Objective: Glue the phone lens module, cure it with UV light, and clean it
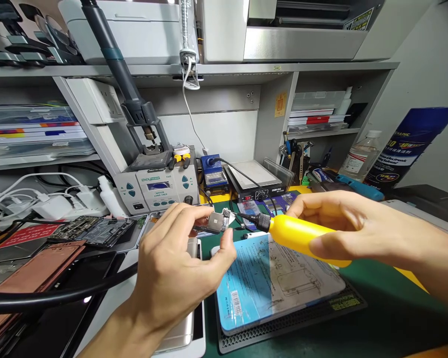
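Note:
Near the middle of the view, my left hand (182,263) pinches a small electronic part (217,222) with a square grey metal face and a dark edge. From the right, my right hand (339,228) grips a yellow-handled tool (302,236) with a black knurled collar and a thin dark shaft. Its tip points left at the small part's right end; whether they touch I cannot tell. Under both hands lies a flat box (261,283) with a blue and white printed face, marked with dark specks.
A hot-air station (160,186) stands behind my left hand, its handle hanging above. Phone boards (93,231) and phone shells lie at left, crossed by a black hose (97,291). A heating plate (254,179) stands behind; a clear bottle (360,156) and spray can (406,146) are at right.

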`<state>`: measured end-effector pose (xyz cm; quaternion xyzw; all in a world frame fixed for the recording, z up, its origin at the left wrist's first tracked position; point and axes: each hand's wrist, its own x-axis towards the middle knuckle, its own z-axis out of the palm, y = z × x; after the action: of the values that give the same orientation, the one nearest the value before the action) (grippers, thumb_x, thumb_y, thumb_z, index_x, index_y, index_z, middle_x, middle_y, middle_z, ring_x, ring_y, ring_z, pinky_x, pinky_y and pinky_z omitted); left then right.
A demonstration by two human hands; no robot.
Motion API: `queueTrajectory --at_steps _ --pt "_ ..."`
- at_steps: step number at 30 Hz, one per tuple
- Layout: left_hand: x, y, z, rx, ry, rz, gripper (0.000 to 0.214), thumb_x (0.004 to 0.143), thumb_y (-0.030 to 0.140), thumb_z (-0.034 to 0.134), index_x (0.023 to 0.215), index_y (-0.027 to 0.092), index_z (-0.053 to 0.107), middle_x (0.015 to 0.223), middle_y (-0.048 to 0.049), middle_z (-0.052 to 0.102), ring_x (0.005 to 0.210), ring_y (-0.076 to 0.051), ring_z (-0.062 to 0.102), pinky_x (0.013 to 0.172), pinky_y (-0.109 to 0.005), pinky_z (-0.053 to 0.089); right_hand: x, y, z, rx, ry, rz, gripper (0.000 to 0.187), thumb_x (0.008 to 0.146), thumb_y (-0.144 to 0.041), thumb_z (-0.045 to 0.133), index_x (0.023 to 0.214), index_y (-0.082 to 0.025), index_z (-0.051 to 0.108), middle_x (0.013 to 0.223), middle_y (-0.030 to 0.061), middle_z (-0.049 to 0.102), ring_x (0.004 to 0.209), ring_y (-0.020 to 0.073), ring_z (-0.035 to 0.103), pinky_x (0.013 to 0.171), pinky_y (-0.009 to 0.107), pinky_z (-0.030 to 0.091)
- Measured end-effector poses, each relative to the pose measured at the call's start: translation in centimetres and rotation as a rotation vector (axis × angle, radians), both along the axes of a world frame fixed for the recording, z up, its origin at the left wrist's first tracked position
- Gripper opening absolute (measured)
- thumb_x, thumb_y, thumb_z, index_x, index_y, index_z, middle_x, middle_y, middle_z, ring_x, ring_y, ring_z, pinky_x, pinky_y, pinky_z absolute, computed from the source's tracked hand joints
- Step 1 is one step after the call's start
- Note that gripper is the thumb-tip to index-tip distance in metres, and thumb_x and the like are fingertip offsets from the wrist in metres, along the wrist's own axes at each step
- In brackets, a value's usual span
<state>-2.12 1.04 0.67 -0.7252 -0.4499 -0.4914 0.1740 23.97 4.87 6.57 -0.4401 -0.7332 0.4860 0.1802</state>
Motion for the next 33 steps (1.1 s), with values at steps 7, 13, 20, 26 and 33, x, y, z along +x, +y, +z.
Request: queueTrajectory --at_steps 7,13,20,26,33 --pt "-0.12 -0.14 -0.10 0.022 0.020 -0.018 0.023 0.073 0.015 0.076 0.093 0.009 0.067 0.084 -0.0048 0.067 0.077 -0.014 0.062 0.074 -0.029 0.052 -0.02 -0.07 0.03 -0.031 0.025 0.022 0.031 0.074 -0.040 0.074 0.096 -0.022 0.063 0.081 0.0001 0.060 0.069 0.0164 0.050 0.055 0.025 0.035" --pt "-0.06 -0.03 -0.01 0.051 0.050 -0.016 0.024 0.072 0.014 0.077 0.093 0.009 0.066 0.083 -0.0043 0.066 0.077 -0.014 0.062 0.074 -0.028 0.052 0.12 -0.16 -0.11 -0.037 0.031 0.013 0.032 0.075 -0.042 0.074 0.097 -0.023 0.062 0.080 -0.0009 0.059 0.069 0.0157 0.050 0.056 0.024 0.036" --pt "-0.09 -0.02 -0.09 0.048 0.059 -0.011 0.026 0.072 0.013 0.076 0.095 0.011 0.065 0.085 -0.0043 0.066 0.078 -0.015 0.062 0.074 -0.030 0.053 -0.03 -0.17 0.04 -0.051 0.026 0.000 0.034 0.072 -0.041 0.077 0.098 -0.023 0.063 0.079 -0.0007 0.060 0.070 0.0161 0.051 0.057 0.023 0.040" --pt "-0.19 -0.03 -0.20 0.066 0.070 -0.007 0.028 0.072 0.013 0.076 0.097 0.011 0.065 0.085 -0.0049 0.066 0.080 -0.016 0.062 0.074 -0.031 0.053 0.04 -0.33 0.05 -0.031 0.028 -0.005 0.033 0.071 -0.041 0.078 0.095 -0.024 0.064 0.081 0.0000 0.061 0.071 0.0174 0.051 0.057 0.024 0.041" --pt "-0.12 -0.02 0.00 0.053 0.030 -0.024 0.025 0.071 0.012 0.076 0.094 0.009 0.066 0.082 -0.0051 0.066 0.076 -0.015 0.061 0.073 -0.030 0.053 0.09 -0.35 0.32 -0.016 0.011 -0.013 0.036 0.068 -0.041 0.080 0.096 -0.023 0.067 0.082 0.0019 0.062 0.070 0.0186 0.053 0.055 0.025 0.041"
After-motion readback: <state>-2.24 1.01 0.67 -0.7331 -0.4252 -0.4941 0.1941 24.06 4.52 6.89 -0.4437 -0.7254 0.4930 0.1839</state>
